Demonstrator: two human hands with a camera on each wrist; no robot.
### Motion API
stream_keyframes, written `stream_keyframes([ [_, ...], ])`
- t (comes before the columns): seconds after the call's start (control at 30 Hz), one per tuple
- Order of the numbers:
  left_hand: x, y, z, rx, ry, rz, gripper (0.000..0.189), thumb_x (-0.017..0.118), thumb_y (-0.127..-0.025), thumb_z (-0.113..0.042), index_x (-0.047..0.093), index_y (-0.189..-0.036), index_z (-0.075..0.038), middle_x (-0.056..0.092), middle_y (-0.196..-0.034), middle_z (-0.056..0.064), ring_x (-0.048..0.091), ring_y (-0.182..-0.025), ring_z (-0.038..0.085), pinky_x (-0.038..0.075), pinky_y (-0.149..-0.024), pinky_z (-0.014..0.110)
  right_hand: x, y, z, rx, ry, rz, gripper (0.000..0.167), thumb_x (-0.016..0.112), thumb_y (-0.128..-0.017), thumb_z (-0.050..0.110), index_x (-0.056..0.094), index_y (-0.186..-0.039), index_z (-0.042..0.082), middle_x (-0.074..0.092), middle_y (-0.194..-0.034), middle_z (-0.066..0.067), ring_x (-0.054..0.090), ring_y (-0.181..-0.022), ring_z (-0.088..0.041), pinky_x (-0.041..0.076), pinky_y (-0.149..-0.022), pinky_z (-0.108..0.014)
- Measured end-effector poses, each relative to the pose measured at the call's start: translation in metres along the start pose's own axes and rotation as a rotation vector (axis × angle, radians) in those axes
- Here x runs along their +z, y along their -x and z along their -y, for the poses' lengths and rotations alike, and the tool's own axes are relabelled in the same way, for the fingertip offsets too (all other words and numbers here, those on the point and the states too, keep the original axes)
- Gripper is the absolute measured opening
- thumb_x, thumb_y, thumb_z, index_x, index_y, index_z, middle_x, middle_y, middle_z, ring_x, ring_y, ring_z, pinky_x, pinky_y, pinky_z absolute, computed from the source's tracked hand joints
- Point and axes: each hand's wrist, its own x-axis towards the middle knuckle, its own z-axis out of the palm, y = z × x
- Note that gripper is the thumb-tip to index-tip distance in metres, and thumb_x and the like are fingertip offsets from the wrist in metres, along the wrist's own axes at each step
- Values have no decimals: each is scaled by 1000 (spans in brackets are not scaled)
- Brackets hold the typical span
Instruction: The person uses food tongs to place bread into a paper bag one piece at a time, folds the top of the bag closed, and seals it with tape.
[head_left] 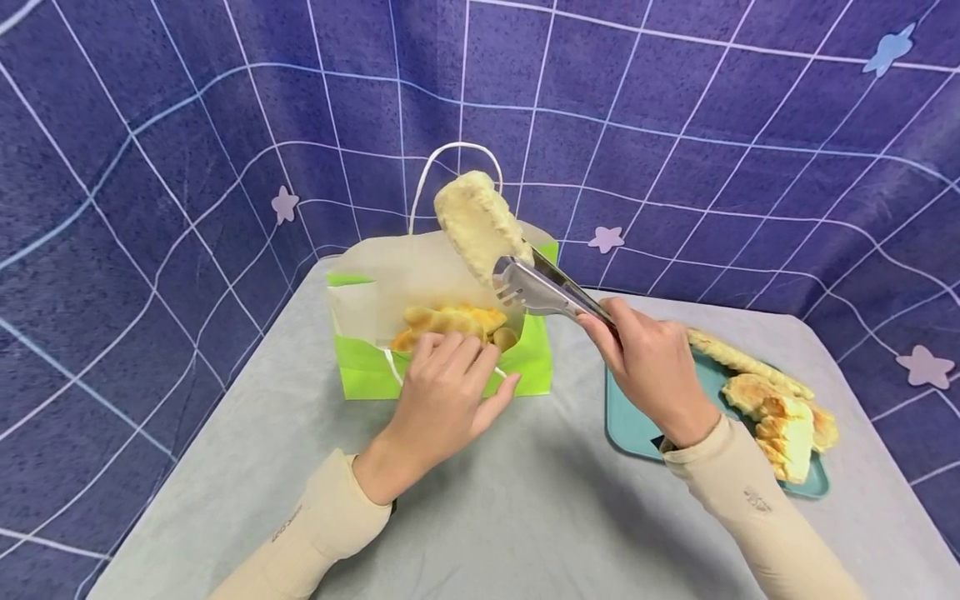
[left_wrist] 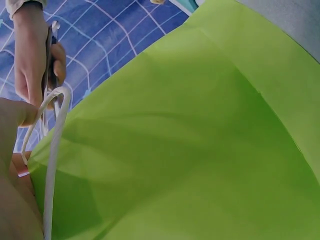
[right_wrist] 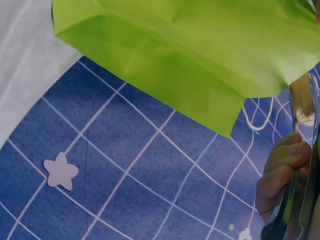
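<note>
A green and white paper bag [head_left: 375, 371] stands on the table with its mouth open, golden bread pieces [head_left: 450, 318] visible inside. My left hand [head_left: 438, 408] hooks its fingers over the bag's front rim, the thumb spread to the right. Beside that thumb the white cord handle [left_wrist: 56, 135] shows in the left wrist view. My right hand [head_left: 652, 362] grips metal tongs [head_left: 551, 292]. Their tips pinch a pale, thick piece of bread [head_left: 476, 225], held tilted above the right part of the bag's mouth. The fingertips inside the bag are hidden.
At the right lies a teal tray [head_left: 630, 417], partly under my right forearm. On it are a long thin bread stick [head_left: 742, 358] and browned bread pieces [head_left: 783, 437]. A blue curtain [head_left: 675, 108] with grid lines and stars hangs behind the grey-covered table [head_left: 517, 517].
</note>
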Motion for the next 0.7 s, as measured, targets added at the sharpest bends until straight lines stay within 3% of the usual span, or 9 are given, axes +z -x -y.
stream_keyframes([
  [0.4,1,1,-1,-7,2,1,31,55,-95,-38,62,-86,-9,55,-77,3,54,-73,23,40,-75,40,4,13,0,71,-38,-21,45,41,-105,46,60,-98,6,42,-58,5,31,-44,-8,26,-42,-28],
  [0.7,2,0,0,-5,6,-16,31,55,-95,-37,59,-83,-9,51,-73,3,52,-70,24,40,-74,41,-1,38,-11,127,-23,-63,47,39,-105,46,62,-98,5,43,-57,5,32,-44,-7,28,-43,-30],
])
